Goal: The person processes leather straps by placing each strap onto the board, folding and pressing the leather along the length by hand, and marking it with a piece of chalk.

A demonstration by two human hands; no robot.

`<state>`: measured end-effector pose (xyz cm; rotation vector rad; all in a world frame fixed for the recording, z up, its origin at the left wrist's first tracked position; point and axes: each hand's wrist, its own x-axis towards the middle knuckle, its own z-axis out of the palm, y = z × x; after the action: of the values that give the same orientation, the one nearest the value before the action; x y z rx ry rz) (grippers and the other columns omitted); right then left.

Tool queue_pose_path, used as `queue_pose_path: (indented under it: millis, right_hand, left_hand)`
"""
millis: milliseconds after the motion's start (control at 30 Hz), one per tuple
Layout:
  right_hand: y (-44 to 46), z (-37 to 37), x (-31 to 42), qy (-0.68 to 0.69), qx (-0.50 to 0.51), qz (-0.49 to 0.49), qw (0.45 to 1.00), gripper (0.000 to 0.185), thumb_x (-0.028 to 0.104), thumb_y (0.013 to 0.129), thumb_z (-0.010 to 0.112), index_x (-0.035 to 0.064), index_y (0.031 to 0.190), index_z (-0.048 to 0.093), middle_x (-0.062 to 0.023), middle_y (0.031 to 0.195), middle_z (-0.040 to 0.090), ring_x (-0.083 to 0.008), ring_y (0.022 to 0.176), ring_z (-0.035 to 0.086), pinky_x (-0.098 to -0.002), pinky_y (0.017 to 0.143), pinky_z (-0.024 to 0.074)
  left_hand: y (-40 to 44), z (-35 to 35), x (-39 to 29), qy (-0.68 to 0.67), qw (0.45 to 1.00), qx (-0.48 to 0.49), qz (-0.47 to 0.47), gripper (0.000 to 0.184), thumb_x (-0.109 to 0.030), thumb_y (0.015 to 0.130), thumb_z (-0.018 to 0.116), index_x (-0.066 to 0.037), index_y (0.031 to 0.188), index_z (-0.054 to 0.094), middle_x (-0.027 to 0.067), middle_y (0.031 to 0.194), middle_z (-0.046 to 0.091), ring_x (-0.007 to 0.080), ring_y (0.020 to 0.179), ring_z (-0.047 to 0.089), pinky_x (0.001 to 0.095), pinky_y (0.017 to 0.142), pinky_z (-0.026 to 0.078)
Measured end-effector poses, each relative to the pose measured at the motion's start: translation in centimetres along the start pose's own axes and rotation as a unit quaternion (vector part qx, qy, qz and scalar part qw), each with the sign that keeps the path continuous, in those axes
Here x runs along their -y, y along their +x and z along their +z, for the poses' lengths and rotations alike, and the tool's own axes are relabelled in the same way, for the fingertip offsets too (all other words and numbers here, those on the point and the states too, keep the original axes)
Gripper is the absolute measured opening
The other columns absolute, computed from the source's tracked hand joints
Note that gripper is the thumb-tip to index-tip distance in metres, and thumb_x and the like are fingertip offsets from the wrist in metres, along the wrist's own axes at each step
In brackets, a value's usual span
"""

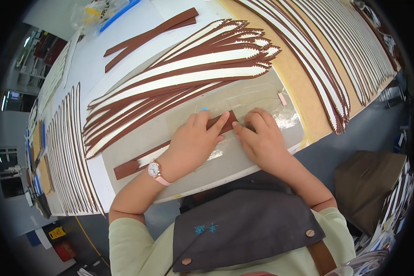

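Observation:
A brown leather-like strap [124,170] with a white strip [152,156] along its middle lies flat on the grey work mat, its left end folded over. My left hand [195,138], with a pink-banded watch [154,169] on the wrist, presses across the strap, index finger along its right end and thumb at the near edge. At that same right end, my right hand [262,138] has its fingers curled and its thumb tip on the strap's corner. Just beyond the hands lies a pile of brown straps with white strips [193,64], their right ends notched.
Two plain brown straps [152,37] cross at the back. More straps fan out at left [73,152] and on the tan board [326,87] at right. A pink tab [282,99] lies on the mat [262,92]. The table's near edge is close to my body.

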<state>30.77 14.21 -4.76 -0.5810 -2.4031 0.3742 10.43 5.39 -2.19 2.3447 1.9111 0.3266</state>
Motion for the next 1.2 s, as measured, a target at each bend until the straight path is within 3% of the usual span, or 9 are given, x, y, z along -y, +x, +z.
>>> queue_pose_path:
  millis: [200, 500, 800, 1000, 1200]
  right_hand:
    - [0.2, 0.0, 0.1, -0.014, 0.001, -0.011, 1.0, 0.019, 0.006, 0.082, 0.073, 0.0016, 0.1, 0.073, -0.013, 0.105, 0.059, -0.0338, 0.108, 0.058, -0.0455, 0.09, 0.0502]
    - [0.2, -0.4, 0.4, -0.053, 0.077, -0.033, 0.995, 0.029, 0.011, 0.083, 0.076, 0.0002, 0.108, 0.069, -0.0101, 0.137, 0.063, -0.0391, 0.132, 0.052, -0.0566, 0.11, 0.041]
    - [0.6, -0.4, 1.4, -0.172, 0.123, -0.085, 0.974, 0.029, 0.019, 0.085, 0.071, 0.0003, 0.108, 0.068, -0.018, 0.134, 0.065, -0.0394, 0.132, 0.054, -0.0611, 0.112, 0.0391]
    - [0.3, 0.1, 1.9, -0.139, 0.133, -0.074, 0.979, 0.048, 0.029, 0.083, 0.073, -0.0066, 0.114, 0.065, -0.0253, 0.137, 0.061, -0.0401, 0.136, 0.051, -0.0624, 0.114, 0.0363]
    - [1.0, 1.5, 3.4, -0.103, 0.152, -0.076, 0.98, 0.059, 0.034, 0.083, 0.075, -0.008, 0.123, 0.063, -0.0262, 0.137, 0.06, -0.0406, 0.135, 0.051, -0.0613, 0.118, 0.0325]
  left_hand:
    - [-2.1, -0.1, 0.3, -0.073, 0.992, -0.099, -0.006, 0.039, -0.015, 0.088, 0.077, -0.012, 0.127, 0.072, 0.0134, 0.124, 0.061, 0.0319, 0.105, 0.06, 0.0413, 0.091, 0.053]
    - [-2.6, 0.3, 1.1, -0.12, 0.986, -0.113, -0.011, 0.032, -0.009, 0.086, 0.076, -0.01, 0.118, 0.076, 0.0116, 0.123, 0.064, 0.0305, 0.107, 0.061, 0.041, 0.091, 0.053]
    - [-2.7, -0.2, 2.0, -0.177, 0.978, -0.108, 0.003, 0.022, -0.007, 0.086, 0.075, -0.01, 0.108, 0.079, 0.0115, 0.12, 0.067, 0.0311, 0.105, 0.063, 0.0402, 0.088, 0.054]
    - [-2.7, 0.1, 2.3, -0.174, 0.978, -0.119, 0.008, 0.019, -0.009, 0.085, 0.077, -0.011, 0.104, 0.08, 0.0091, 0.117, 0.069, 0.03, 0.102, 0.064, 0.0393, 0.084, 0.055]
    - [-2.6, 0.2, 2.5, -0.149, 0.982, -0.116, 0.021, 0.019, -0.01, 0.084, 0.077, -0.011, 0.103, 0.08, 0.0081, 0.117, 0.069, 0.0286, 0.1, 0.064, 0.0392, 0.083, 0.056]
